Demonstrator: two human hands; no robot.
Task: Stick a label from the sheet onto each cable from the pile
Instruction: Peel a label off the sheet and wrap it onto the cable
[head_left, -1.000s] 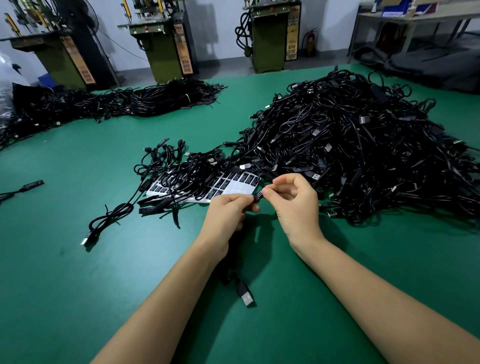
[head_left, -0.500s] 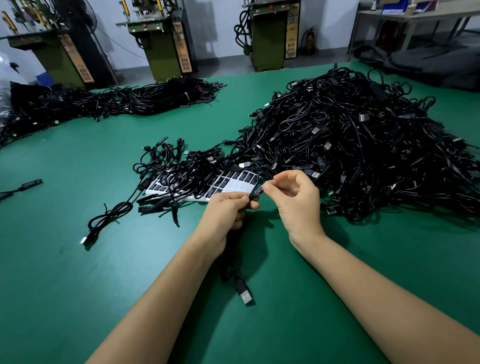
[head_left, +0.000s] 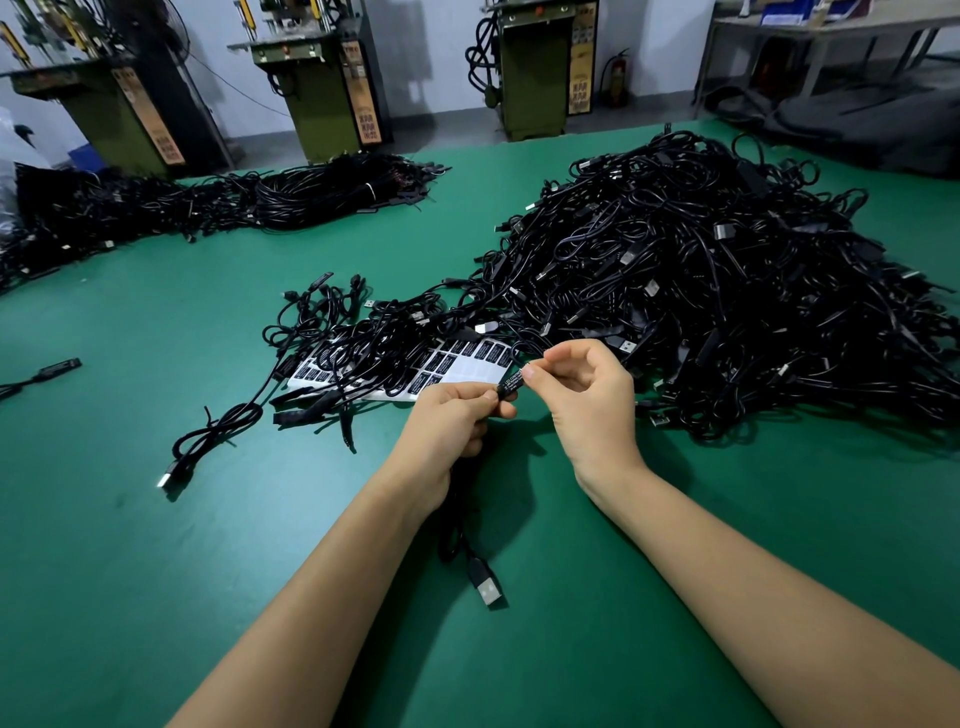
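My left hand grips a black cable's small controller block near the table's middle. That cable hangs below my wrist and ends in a USB plug lying on the green table. My right hand pinches a black label with white print between thumb and forefinger, its lower end touching the block. The white label sheet lies just behind my hands, partly covered by loose cables. A big pile of black cables rises to the right.
A second heap of black cables stretches along the table's far left. A few single cables lie left of the sheet, one more at the left edge. Green machines stand beyond the table.
The label has become more visible between my hands, lifted and angled up from the block. Both hands stay in nearly the same place.
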